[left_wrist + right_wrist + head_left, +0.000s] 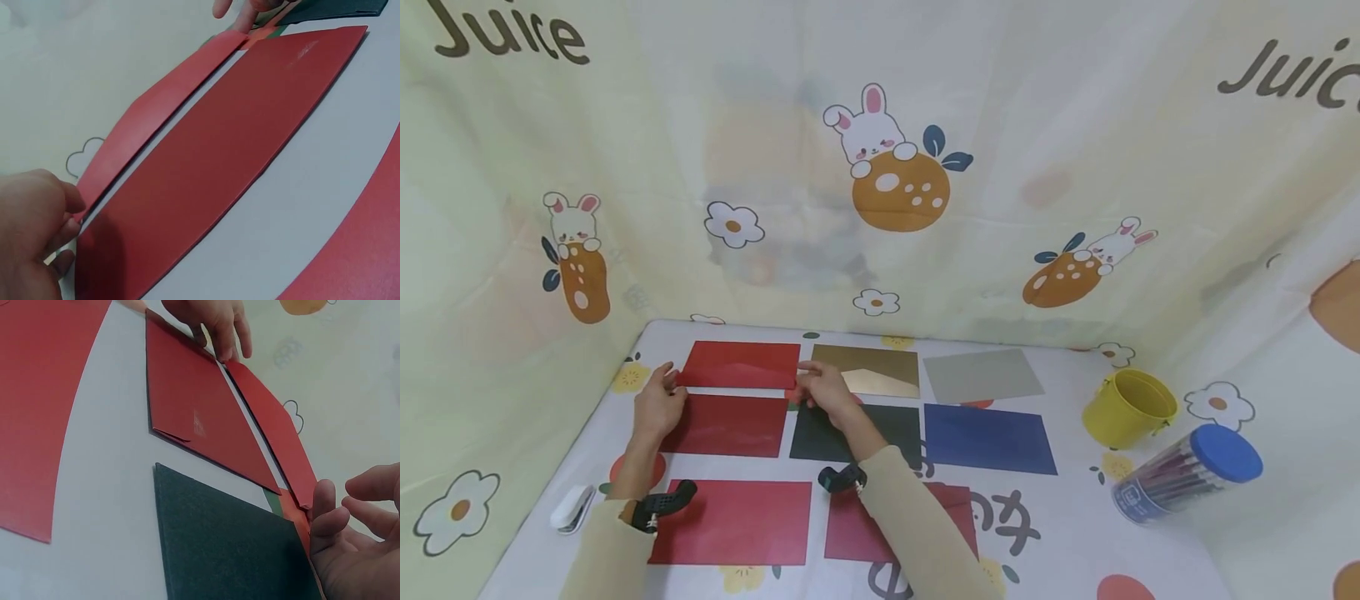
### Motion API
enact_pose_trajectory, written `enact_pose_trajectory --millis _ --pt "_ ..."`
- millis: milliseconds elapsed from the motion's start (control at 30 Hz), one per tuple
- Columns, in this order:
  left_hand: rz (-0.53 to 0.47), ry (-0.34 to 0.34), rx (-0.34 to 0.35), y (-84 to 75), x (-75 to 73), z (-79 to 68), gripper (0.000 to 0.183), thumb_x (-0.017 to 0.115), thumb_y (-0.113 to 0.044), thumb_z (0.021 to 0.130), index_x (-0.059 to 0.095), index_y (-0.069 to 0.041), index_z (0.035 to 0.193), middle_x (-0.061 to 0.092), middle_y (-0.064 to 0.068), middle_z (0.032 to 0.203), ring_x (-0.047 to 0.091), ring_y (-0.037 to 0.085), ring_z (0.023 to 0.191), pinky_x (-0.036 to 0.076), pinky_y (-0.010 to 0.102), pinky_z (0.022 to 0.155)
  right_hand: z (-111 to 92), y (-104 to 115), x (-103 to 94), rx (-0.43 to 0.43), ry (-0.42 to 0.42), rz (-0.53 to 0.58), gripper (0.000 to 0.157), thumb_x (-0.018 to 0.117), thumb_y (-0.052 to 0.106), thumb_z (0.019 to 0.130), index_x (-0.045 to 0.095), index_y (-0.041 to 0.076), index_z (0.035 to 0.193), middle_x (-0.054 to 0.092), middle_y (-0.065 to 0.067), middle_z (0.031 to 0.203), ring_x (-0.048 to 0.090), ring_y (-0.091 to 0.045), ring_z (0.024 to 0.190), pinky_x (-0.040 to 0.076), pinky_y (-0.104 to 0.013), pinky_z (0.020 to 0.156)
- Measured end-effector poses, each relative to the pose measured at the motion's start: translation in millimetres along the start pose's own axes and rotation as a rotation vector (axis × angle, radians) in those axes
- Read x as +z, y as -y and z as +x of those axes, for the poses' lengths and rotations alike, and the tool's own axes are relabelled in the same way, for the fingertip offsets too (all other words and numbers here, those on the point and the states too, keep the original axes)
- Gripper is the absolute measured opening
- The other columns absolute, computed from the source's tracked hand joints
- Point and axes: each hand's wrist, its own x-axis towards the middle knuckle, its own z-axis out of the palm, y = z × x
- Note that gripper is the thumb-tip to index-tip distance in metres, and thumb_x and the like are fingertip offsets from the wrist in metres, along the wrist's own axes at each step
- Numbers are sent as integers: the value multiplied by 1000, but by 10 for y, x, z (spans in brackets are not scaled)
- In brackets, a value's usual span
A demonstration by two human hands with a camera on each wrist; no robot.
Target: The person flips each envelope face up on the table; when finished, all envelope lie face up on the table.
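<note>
At the back left lies a bright red envelope (741,365), with a hand at each short end. My left hand (660,407) touches its left end, the fingers loosely bent at the corner. At the other end, my right hand (829,390) has its fingertips right at the corner, the remaining fingers apart and relaxed. A darker red envelope (206,162) lies parallel just in front, a thin white strip of table between the two. Below the right hand is a dark green envelope (225,544), partly covered by the right forearm in the head view.
A gold envelope (880,360), a grey one (981,375) and a blue one (988,437) lie to the right. Two more red envelopes (737,521) lie in front. A white stapler (572,508) is at left; a yellow bucket (1105,412) and a blue-lidded pen jar (1180,479) stand at right.
</note>
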Motion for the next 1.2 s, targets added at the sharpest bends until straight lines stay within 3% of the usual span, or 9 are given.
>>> enact_pose_trajectory --millis 367,1033,1200 --pt "-47 1 -31 5 -13 -15 56 48 -7 103 30 -3 156 46 24 150 48 44 134 42 55 109 -4 8 -23 -5 62 -1 47 54 9 100 47 0 146 69 -27 105 68 -33 86 49 -22 63" --pt "-73 19 -51 -3 -1 -32 54 46 -8 103 32 -4 156 43 22 153 44 42 137 39 57 111 -15 -13 -24 -10 68 10 46 56 12 101 48 2 145 71 -23 108 68 -33 87 50 -22 63" --pt "-68 32 -51 -18 -18 -44 55 47 -10 103 31 -3 156 43 25 152 45 44 135 39 58 110 -32 -14 -49 -18 59 7 49 57 13 99 48 3 146 68 -20 121 68 -34 91 50 -22 63"
